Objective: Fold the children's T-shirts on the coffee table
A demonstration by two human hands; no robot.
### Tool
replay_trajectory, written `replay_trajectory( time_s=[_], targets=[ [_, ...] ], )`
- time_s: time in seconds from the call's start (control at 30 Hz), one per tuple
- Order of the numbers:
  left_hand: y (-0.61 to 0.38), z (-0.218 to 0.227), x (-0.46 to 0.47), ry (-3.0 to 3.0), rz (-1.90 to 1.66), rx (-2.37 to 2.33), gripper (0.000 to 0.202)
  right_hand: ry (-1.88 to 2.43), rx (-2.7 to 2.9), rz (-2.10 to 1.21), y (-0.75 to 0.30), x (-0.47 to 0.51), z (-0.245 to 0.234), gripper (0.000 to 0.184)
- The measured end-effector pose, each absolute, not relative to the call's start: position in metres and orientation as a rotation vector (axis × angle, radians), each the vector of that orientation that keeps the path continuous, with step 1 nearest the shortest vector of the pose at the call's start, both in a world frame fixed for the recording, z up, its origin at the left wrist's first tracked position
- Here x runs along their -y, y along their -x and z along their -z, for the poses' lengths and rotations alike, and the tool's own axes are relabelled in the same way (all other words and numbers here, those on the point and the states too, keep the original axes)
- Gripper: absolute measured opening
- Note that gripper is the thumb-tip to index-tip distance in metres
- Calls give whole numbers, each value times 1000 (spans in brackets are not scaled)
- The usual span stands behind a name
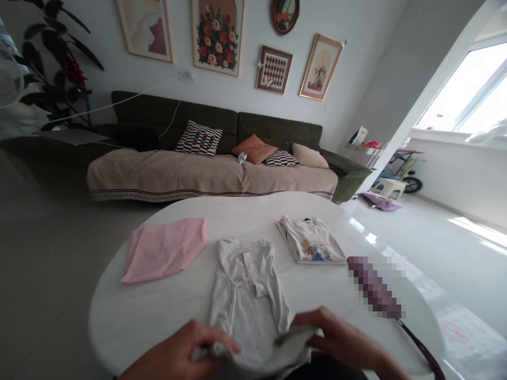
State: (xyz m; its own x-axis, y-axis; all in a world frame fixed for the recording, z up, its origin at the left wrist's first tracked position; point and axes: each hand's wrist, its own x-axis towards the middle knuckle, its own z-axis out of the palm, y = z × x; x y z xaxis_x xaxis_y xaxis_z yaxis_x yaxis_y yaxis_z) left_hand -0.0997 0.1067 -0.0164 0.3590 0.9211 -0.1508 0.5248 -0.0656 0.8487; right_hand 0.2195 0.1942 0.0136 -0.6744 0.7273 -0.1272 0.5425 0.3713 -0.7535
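A light grey long-sleeved shirt (253, 316) lies lengthwise on the white table (317, 301), its sleeves folded inward over the body. At the near edge, my left hand (190, 345) pinches one corner of the shirt's hem. My right hand (332, 335) grips the opposite side of the same hem, which is lifted and bunched between the hands. Both hands are slightly blurred. To the left lies a folded pink cloth (166, 248). On the right sits a folded white T-shirt (312, 240) with a printed front.
A pixelated purple item (374, 287) with a dark strap (422, 348) lies near the table's right edge. Beyond the table stands a dark green sofa (277, 124) with a beige cover and several cushions. A white stool (390, 187) stands at far right.
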Motion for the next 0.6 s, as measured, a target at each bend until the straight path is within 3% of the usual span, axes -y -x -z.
replay_trajectory(
  time_s=[0.1, 0.27, 0.6],
  targets=[
    [102, 3, -180, -1431, -837, -1295, 39, 1125, 2121, -1248, -187, -265, -8, 30],
    [105, 47, -286, -1211, -1001, -1540, 27, 1355, 1910, -1163, -127, -347, 36, 21],
    [129, 76, -314, -1335, -993, -1878, 14, 1641, 1833, -781, -125, -375, 71, 11]
  ],
)
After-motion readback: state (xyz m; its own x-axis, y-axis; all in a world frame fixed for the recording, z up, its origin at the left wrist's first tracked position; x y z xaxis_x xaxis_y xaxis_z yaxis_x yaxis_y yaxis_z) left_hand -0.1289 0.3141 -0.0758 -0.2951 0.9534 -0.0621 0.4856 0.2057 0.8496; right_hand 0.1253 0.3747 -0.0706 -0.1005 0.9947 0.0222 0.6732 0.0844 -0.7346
